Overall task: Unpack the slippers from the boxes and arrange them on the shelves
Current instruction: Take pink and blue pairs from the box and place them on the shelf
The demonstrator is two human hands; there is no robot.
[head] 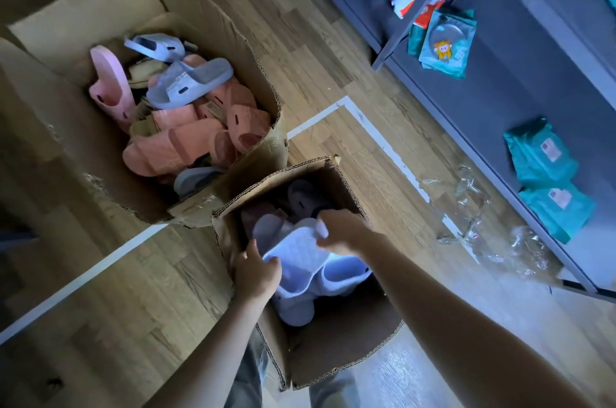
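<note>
Cardboard, torn along its rim, forms the big box (pixel 206 7) on the left part of the floor (pixel 116 291). Pink slippers (pixel 166 147) and grey slippers (pixel 190 80) lie piled inside it. A smaller box (pixel 336 351) stands against its near right corner. Inside this one, the left hand (pixel 256 271) grips the near edge of the pale lilac slippers (pixel 300 261), fingers curled round it. The right hand (pixel 343 231) pinches their far edge. Crumpled clear plastic (pixel 466 200) lies on the floor beside the dark shelf (pixel 500 74), which carries teal packets (pixel 546 180).
</note>
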